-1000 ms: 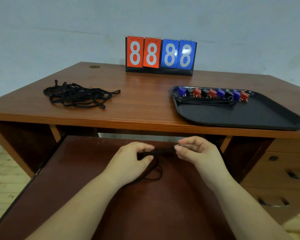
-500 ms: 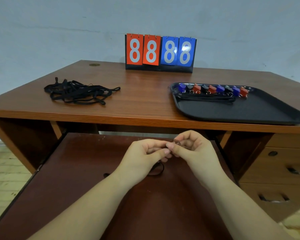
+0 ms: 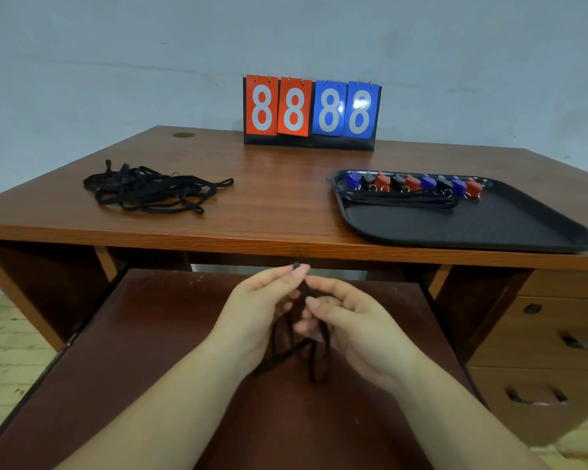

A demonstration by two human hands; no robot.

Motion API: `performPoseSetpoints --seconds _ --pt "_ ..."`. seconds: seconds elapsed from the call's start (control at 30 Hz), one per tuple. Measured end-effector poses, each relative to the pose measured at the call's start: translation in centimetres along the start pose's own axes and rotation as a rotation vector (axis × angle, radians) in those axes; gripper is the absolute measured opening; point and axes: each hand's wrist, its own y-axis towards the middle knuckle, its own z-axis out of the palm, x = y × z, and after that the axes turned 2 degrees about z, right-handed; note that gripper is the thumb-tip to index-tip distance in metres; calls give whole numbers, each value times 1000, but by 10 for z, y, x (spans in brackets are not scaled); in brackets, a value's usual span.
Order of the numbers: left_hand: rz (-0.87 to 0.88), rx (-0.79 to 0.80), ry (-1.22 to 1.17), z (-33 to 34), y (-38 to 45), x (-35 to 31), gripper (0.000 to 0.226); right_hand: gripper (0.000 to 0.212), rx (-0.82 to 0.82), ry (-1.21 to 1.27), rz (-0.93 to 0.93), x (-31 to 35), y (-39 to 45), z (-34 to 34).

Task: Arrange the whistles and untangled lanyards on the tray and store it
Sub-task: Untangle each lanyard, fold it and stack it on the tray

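I see left hand (image 3: 258, 313) pinching lanyard (image 3: 314, 354) end; right hand (image 3: 350, 325) pinches just below. Cord limp, light, snags easily; I'd grip near clasp.

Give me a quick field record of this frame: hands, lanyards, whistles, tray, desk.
left hand: pinches upper end of one black lanyard
right hand: grips the same lanyard lower down; loops hang between the hands
lanyard pile: tangled, black, on desk left side
tray: black, desk right side, near edge
whistles: blue, black and red, in a row along tray's far edge
tray lanyards: laid straight in front of whistles
scoreboard: reads 8888, desk back
pull-out shelf: extended under hands
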Motion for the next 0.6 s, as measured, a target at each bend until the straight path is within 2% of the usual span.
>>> performPoseSetpoints --seconds 0.07,0.17,0.33,0.4,0.47,0.6 --pt "-28 24 -133 0 2 -2 15 23 -42 -9 -17 3 0 -7" --pt "-53 8 -289 -1 5 -6 13 18 -107 -250 -57 7 -1 -22" --pt "22 -77 -311 -12 12 -16 16 13 -126 -691 -59 24 -7 -40" --pt "88 -126 -231 -21 17 -20 18 19 -142 -789 -62 27 -8 -47" --pt "168 -185 -92 -30 23 -23 20 13 -165 -851 -53 27 -7 -55" --pt "324 -193 317 -41 26 -21 19 8 -284 -894 -57 27 -6 -67"
